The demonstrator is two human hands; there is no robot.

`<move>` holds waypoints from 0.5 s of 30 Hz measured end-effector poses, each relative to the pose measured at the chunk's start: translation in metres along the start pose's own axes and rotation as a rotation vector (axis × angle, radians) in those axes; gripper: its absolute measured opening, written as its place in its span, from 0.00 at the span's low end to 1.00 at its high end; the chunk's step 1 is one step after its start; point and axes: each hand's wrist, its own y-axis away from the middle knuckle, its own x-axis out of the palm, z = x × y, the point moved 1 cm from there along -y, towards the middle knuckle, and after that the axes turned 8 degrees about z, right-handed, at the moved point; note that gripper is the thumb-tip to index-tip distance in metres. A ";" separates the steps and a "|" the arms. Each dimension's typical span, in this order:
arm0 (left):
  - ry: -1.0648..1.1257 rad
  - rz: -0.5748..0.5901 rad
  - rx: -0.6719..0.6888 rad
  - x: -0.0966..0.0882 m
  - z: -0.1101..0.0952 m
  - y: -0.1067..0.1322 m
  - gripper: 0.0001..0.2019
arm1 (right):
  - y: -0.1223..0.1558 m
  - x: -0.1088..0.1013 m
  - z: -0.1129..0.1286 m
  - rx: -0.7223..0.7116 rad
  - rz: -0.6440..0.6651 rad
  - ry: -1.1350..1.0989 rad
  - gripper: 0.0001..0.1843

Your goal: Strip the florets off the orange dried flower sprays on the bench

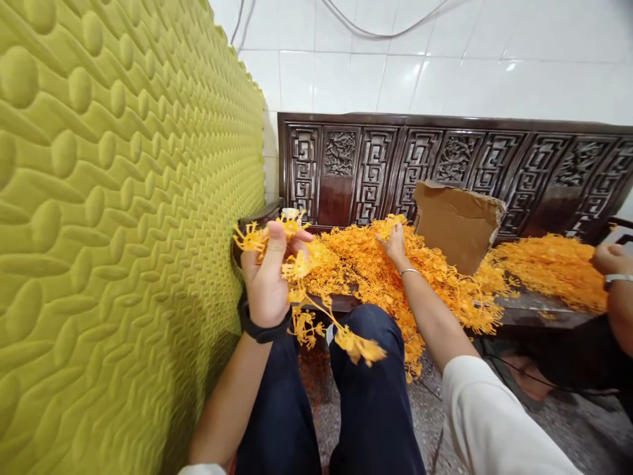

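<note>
Over on the left of the frame, a tall yellow-green quilted foam mattress [123, 231] is standing on edge and filling that whole side. Across the top, a glossy white tiled wall [445, 59] is catching the light, with a thin grey cable [376, 30] drooping along it. Below it, the carved dark wooden bench back [445, 165] is running across the middle, and the dark bench seat [529, 310] is carrying everything.

The big heap of orange plastic sprigs [376, 270] is sprawling over that seat at centre and spilling off its front edge. A torn brown cardboard piece [457, 224] is leaning up behind it, and a second orange heap [548, 267] is lying further right.

The left hand [270, 277], centre-left, is clenching a small bunch of orange sprigs [297, 264], strands dangling over the dark-trousered knees [370, 369]. The right hand [395, 244] is resting on top of the big heap, fingers sunk into it; I cannot tell whether they are gripping anything.

At the far right edge, another person's hand [610, 257] is hovering beside the second heap. Speckled grey stone floor [568, 422] is showing at the bottom right.
</note>
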 end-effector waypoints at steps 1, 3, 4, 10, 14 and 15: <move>0.015 -0.013 0.004 -0.002 -0.003 0.002 0.22 | -0.001 -0.005 0.000 0.008 0.020 0.050 0.30; 0.040 -0.046 0.017 -0.004 -0.009 0.005 0.22 | -0.001 -0.015 -0.002 -0.003 0.064 0.177 0.27; 0.045 -0.060 0.020 -0.005 -0.010 0.007 0.21 | 0.001 -0.020 -0.005 -0.030 0.080 0.234 0.26; 0.058 -0.102 -0.041 -0.007 -0.001 0.014 0.18 | 0.016 -0.031 -0.030 0.010 0.265 0.399 0.31; 0.057 -0.075 -0.105 -0.005 0.011 0.018 0.19 | 0.037 -0.021 -0.035 0.193 0.478 0.443 0.40; 0.052 -0.060 -0.121 -0.004 0.014 0.020 0.19 | 0.045 -0.016 -0.034 0.178 0.535 0.485 0.43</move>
